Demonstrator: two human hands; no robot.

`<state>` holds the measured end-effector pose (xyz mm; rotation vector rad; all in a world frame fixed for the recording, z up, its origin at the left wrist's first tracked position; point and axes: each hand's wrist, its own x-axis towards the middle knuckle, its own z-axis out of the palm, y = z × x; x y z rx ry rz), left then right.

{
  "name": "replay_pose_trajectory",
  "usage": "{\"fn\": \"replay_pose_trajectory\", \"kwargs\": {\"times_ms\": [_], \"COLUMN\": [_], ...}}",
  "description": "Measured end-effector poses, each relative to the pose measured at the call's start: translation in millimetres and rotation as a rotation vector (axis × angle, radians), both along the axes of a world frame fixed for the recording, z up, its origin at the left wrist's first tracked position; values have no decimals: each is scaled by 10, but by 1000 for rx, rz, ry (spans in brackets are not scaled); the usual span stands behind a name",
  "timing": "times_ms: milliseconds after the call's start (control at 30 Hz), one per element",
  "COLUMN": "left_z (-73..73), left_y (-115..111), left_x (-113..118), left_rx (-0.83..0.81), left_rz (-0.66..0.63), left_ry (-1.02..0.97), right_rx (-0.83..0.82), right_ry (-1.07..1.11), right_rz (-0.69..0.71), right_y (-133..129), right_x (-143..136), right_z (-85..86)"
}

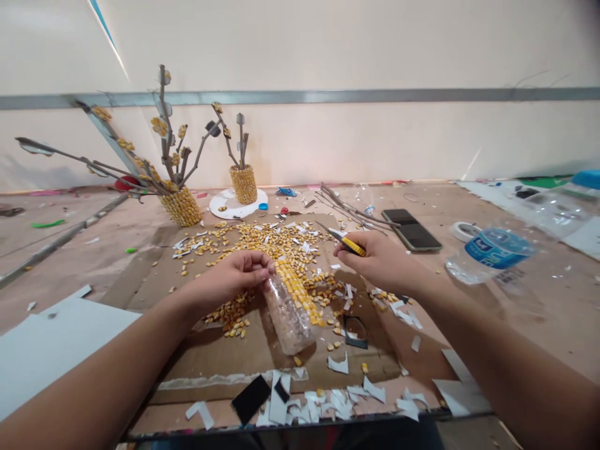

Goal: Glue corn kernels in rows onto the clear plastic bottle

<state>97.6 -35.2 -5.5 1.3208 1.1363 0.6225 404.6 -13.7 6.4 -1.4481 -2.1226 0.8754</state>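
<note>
My left hand (246, 272) is closed around the upper end of a clear plastic bottle (285, 319), which lies tilted above the cardboard. Rows of yellow corn kernels (297, 289) cover the bottle's right side; its left side is bare. In my right hand (370, 256) is a small knife (349, 242) with a yellow and black handle, its thin blade pointing up and left. Beneath and beyond both hands spreads a heap of loose corn kernels (267, 240), mixed with white paper scraps. The bottle's top end is partly hidden by my left fingers.
Two kernel-covered pots (180, 207) with branches stand at the back left, one on a white disc (220, 205). Loose twigs (347, 206), a phone (412, 230), a tape roll (465, 231) and a labelled bottle piece (490, 253) lie right. Paper scraps (337, 403) litter the front edge.
</note>
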Motion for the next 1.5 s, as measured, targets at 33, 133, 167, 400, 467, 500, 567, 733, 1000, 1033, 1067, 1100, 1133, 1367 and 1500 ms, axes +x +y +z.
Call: {"fn": "replay_pose_trajectory", "kwargs": {"times_ms": [33, 133, 167, 400, 467, 500, 567, 733, 1000, 1033, 1067, 1100, 1133, 1367, 1500], "left_z": [5, 23, 27, 56, 54, 50, 38, 20, -63, -72, -77, -78, -75, -19, -21], "left_y": [11, 18, 14, -33, -37, -36, -32, -16, 35, 39, 40, 39, 35, -9, -5], "left_x": [-1, 12, 19, 86, 112, 123, 135, 106, 93, 93, 91, 88, 83, 76, 103], "left_rx": [26, 111, 118, 70, 95, 109, 128, 138, 117, 109, 108, 113, 123, 132, 169], "left_rz": [8, 48, 63, 135, 129, 122, 101, 82, 58, 66, 72, 73, 70, 48, 26], "left_ry": [21, 87, 96, 77, 124, 141, 152, 124, 9, -13, -30, -39, -39, -54, -23], "right_rx": [-7, -28, -28, -9, -11, -10, -10, -15, -8, -17, -29, -44, -61, -267, -352], "right_ry": [-13, -33, -38, -65, -64, -62, -59, -55, -7, 11, 35, 63, 96, 301, 358], "right_rz": [7, 32, 38, -6, -16, -18, -17, -17, -44, -37, -26, -13, 0, 33, 32], "right_y": [-6, -33, -40, -36, -40, -43, -48, -38, -22, -30, -41, -56, -75, -187, -182], "right_x": [-17, -66, -80, -131, -137, -141, -149, -166, -189, -198, -210, -225, -241, -345, -355], "right_z": [-8, -37, -49, -122, -122, -120, -115, -139, -176, -171, -166, -162, -159, -215, -243]}}
